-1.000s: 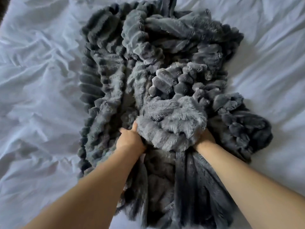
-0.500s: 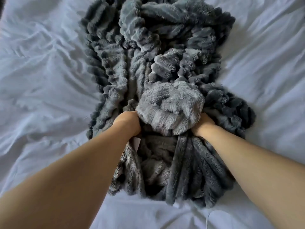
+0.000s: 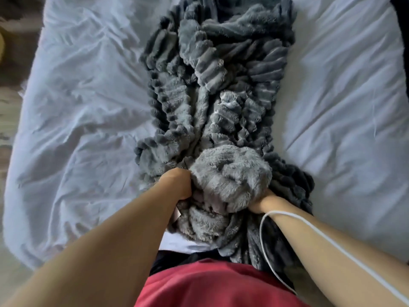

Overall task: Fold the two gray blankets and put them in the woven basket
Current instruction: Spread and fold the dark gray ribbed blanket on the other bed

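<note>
A gray ribbed plush blanket [image 3: 212,89] lies bunched in a long strip down the middle of the bed. Its near end is gathered into a fluffy lighter-gray bundle [image 3: 230,173]. My left hand [image 3: 177,185] is shut on the bundle's left side, and my right hand [image 3: 263,201] grips its right side, fingers buried in the fabric. More dark gray fabric [image 3: 250,242] hangs down below the bundle toward my body. I cannot tell whether this is one blanket or two. No woven basket is in view.
The bed is covered by a wrinkled white sheet [image 3: 84,120]. Its left edge meets the floor [image 3: 11,89] at the far left. A white cable [image 3: 327,242] loops over my right forearm. My red shorts [image 3: 210,284] fill the bottom centre.
Both hands have pulled the gathered end toward my body, and the blanket has stretched into a longer, narrower strip. The view has tilted down, showing my shorts and the cable.
</note>
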The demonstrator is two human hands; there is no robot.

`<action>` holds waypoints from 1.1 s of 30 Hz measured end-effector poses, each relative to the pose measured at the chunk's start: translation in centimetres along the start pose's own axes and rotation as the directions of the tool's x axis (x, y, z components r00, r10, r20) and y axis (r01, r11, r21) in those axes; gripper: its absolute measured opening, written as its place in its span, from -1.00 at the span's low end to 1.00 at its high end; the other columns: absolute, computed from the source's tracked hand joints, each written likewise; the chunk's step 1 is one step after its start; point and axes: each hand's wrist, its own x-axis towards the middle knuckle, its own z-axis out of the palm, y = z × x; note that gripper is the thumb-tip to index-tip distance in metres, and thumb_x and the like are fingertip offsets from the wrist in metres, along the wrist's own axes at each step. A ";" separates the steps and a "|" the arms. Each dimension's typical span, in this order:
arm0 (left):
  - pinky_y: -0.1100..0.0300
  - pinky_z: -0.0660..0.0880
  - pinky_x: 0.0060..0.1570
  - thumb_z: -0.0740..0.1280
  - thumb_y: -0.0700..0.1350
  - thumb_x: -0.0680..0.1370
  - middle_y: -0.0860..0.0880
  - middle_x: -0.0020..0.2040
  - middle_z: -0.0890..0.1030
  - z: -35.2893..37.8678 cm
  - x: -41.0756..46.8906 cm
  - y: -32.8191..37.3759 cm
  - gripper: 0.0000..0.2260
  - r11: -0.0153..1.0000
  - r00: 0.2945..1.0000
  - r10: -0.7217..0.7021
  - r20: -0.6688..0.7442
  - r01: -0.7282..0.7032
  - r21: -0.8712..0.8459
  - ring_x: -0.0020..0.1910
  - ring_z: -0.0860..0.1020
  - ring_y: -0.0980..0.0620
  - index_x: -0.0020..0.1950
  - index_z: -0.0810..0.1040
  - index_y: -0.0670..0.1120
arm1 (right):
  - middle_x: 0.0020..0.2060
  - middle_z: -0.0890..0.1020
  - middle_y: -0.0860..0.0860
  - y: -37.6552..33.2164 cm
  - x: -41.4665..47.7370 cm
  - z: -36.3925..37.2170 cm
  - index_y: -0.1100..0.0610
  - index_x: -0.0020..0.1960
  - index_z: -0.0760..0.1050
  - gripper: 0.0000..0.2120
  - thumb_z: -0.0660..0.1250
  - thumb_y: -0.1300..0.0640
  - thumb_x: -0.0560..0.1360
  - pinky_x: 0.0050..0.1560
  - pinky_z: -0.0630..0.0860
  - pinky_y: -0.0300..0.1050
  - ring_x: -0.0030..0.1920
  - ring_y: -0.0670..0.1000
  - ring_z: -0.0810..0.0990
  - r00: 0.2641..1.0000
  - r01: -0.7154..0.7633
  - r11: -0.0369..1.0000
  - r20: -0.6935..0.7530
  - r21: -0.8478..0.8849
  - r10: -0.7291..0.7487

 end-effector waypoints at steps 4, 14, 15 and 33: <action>0.04 0.48 0.23 0.17 -0.22 0.53 -0.12 0.26 0.53 2.2 -0.5 -0.3 -0.66 0.998 0.995 -0.022 0.093 0.027 -0.050 0.23 0.50 -0.12 0.28 0.51 -0.19 | 0.56 0.04 0.04 -0.9 -1.9 1.7 0.08 0.56 0.02 -0.46 0.00 -0.08 0.65 0.45 0.02 -0.18 0.53 0.05 0.05 0.994 0.086 0.996 -0.072 0.007 -0.085; 0.12 0.50 0.08 0.28 -0.08 0.50 -0.17 0.14 0.57 -34.6 -17.5 -3.1 -0.71 0.917 0.656 -0.181 -0.733 -0.156 -0.367 0.07 0.55 -0.13 0.18 0.53 -0.15 | 0.16 0.56 0.19 0.4 -20.2 -36.5 0.17 0.22 0.46 -0.68 0.29 0.18 0.47 -0.04 0.44 -0.13 0.11 0.19 0.55 0.561 -0.001 0.914 -0.756 0.406 0.336; 0.09 0.52 0.11 0.32 -0.09 0.48 -0.18 0.12 0.58 -41.4 -23.4 -3.8 -0.71 0.847 0.472 -0.266 -0.841 -0.302 -0.437 0.07 0.55 -0.15 0.17 0.54 -0.16 | 0.16 0.55 0.20 0.5 -26.9 -43.7 0.17 0.23 0.43 -0.66 0.29 0.23 0.46 -0.07 0.43 -0.12 0.07 0.20 0.54 0.340 0.103 0.898 -0.863 0.428 0.373; 0.16 0.46 -0.22 0.19 -0.36 0.54 -0.12 -0.10 0.61 -54.3 -47.3 -8.5 -0.76 0.648 -0.313 -0.410 -0.857 -0.761 -0.032 -0.14 0.60 -0.14 0.03 0.62 -0.17 | 0.15 0.58 0.23 3.9 -51.6 -52.9 0.06 0.28 0.46 -0.56 0.15 0.32 0.46 -0.06 0.47 -0.06 0.10 0.26 0.55 -0.430 0.219 0.926 -0.821 0.309 0.375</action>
